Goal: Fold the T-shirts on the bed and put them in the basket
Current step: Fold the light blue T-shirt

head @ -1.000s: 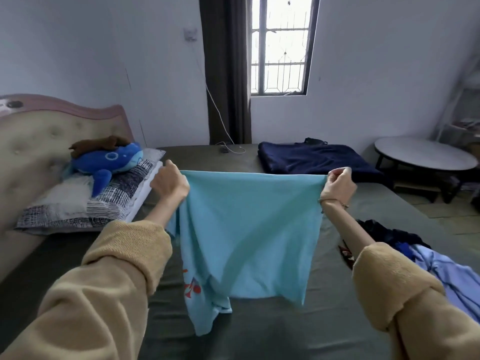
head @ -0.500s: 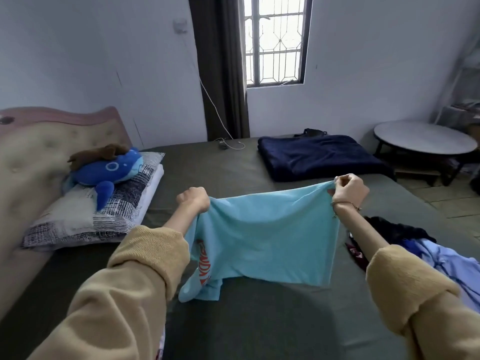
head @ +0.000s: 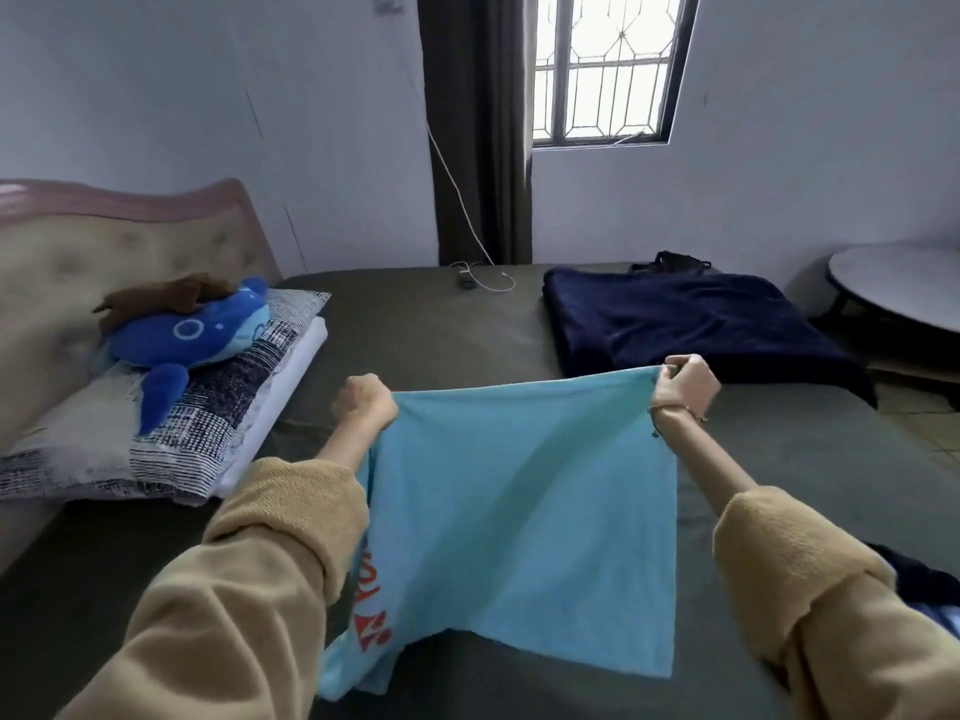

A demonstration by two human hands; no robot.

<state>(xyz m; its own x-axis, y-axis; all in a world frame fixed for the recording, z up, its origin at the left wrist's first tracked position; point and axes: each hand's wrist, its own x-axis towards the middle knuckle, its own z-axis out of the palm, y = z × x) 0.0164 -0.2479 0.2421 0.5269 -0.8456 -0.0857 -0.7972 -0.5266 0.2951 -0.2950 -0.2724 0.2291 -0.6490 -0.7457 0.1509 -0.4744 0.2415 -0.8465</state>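
Observation:
A light blue T-shirt (head: 519,517) with an orange print near its lower left is stretched between my two hands above the dark olive bed (head: 415,335). My left hand (head: 363,402) is closed on its upper left corner. My right hand (head: 685,384) pinches the upper right corner. The shirt's lower edge hangs down and rests on the sheet. At the right edge a pile of dark and pale blue clothes (head: 930,595) lies partly hidden behind my right sleeve. No basket is in view.
A folded navy blanket (head: 696,324) lies at the bed's far right. Pillows (head: 171,423) with a blue plush toy (head: 192,335) sit by the headboard at left. A charger cable (head: 478,283) lies at the far edge. A round table (head: 904,288) stands at right.
My hands lowered the held shirt toward the bed, so its lower edge now touches the sheet. The view tipped down and moved closer.

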